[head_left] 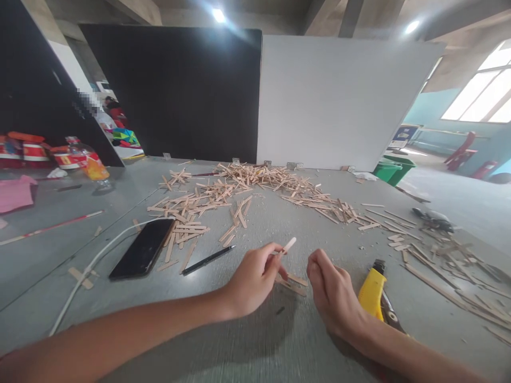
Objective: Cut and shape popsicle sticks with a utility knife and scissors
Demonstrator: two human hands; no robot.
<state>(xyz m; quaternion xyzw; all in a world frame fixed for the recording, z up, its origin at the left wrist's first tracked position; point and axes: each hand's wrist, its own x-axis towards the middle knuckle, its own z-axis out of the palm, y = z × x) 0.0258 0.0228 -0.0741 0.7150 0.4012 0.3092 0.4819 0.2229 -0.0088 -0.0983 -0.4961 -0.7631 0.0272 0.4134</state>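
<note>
My left hand [257, 276] pinches a wooden craft stick [290, 244] between thumb and fingers, its rounded pale end pointing up and to the right. Just to the right, my right hand [333, 290] is closed with its fingers curled in; whether anything is inside cannot be seen. The two hands are apart, held above the grey table [247, 340]. Below and between them lie a few loose stick pieces [297, 279]. A yellow utility knife [372, 292] rests beside my right wrist, over a dark-handled metal tool [391, 314] partly hidden by the forearm.
Heaped craft sticks [263, 175] spread across the table's far side, with cut slivers [447, 271] on the right. A phone [143, 249] with a white cable and a black pen [208, 259] lie left. A drink bottle [93, 165] stands farther left. Black and white panels [339, 101] rise behind.
</note>
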